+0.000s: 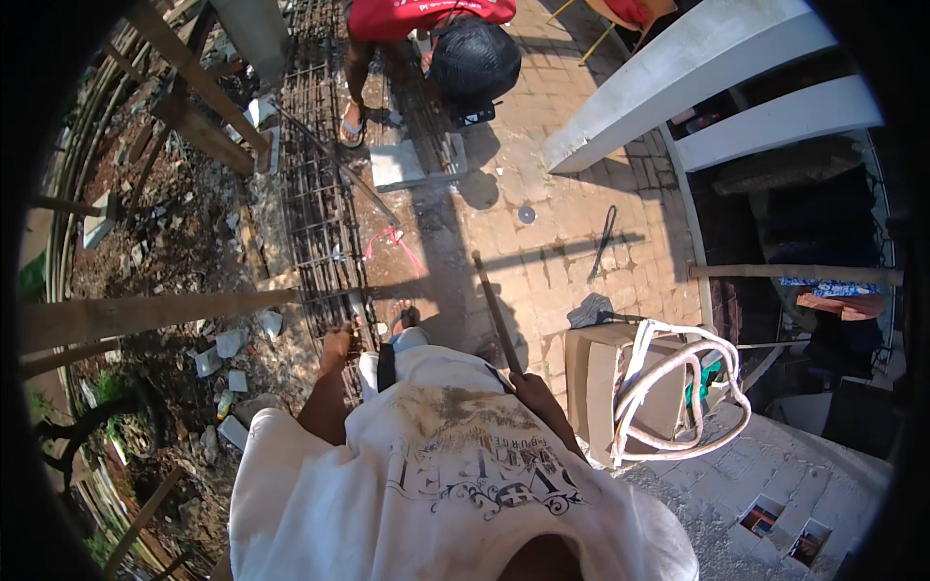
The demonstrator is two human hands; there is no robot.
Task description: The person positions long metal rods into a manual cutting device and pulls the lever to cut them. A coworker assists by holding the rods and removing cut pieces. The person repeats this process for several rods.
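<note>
My right hand [528, 385] is closed around the lower end of a long brown rod [497, 315], which points away from me over the paving. My left hand [336, 345] is low at the near end of a long rebar cage [325, 228]. Its fingers are too small and shadowed to show whether they grip a bar. A loose pink cord [405, 254] lies on the ground just right of the cage. Farther along, a dark bar [339, 163] rests slantwise across the cage.
Ahead, a person in a red shirt [426, 15] and dark cap bends over bars on a pale block [393, 167]. To my right are a cardboard box [591, 382] and a coiled pale hose [741, 412]. Rubble [184, 242] and wooden posts [145, 315] line the left; a white column [668, 87] leans in at right.
</note>
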